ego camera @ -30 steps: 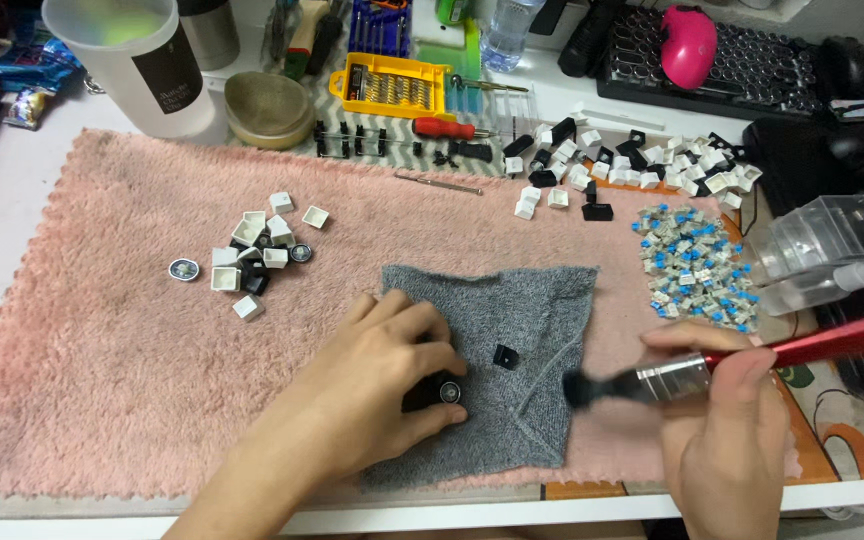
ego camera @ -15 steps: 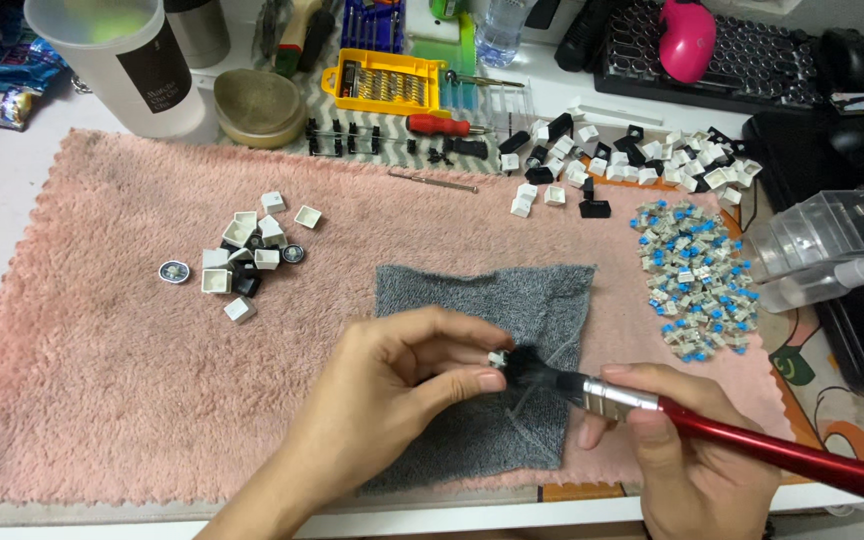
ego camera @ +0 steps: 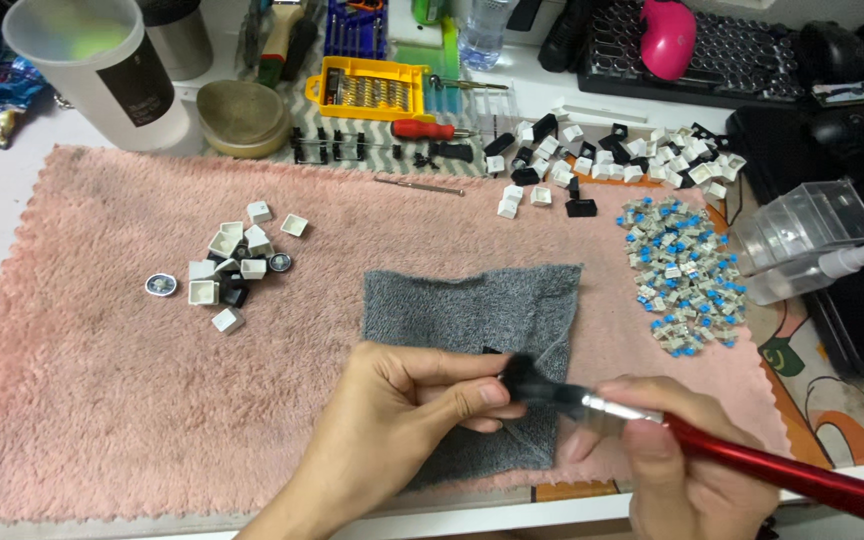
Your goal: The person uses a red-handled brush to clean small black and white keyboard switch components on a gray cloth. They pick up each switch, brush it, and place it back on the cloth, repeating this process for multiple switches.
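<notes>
Left hand (ego camera: 407, 405) pinches a small black keycap (ego camera: 497, 354); right hand (ego camera: 682, 450) grips the brush (ego camera: 752, 460) touching it.

- The single camera sat on the person's head and looked steeply down over the desk.
- It was close: the left hand (ego camera: 402, 400) and right hand (ego camera: 672, 460) filled the 6 o'clock edge.
- The pink mat (ego camera: 102, 400) spanned the middle; the keyboard (ego camera: 742, 50) lay toward 1 o'clock.

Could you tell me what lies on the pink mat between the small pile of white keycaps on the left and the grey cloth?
In the head view, nothing: only bare pink mat separates the white keycaps from the grey cloth.
</notes>
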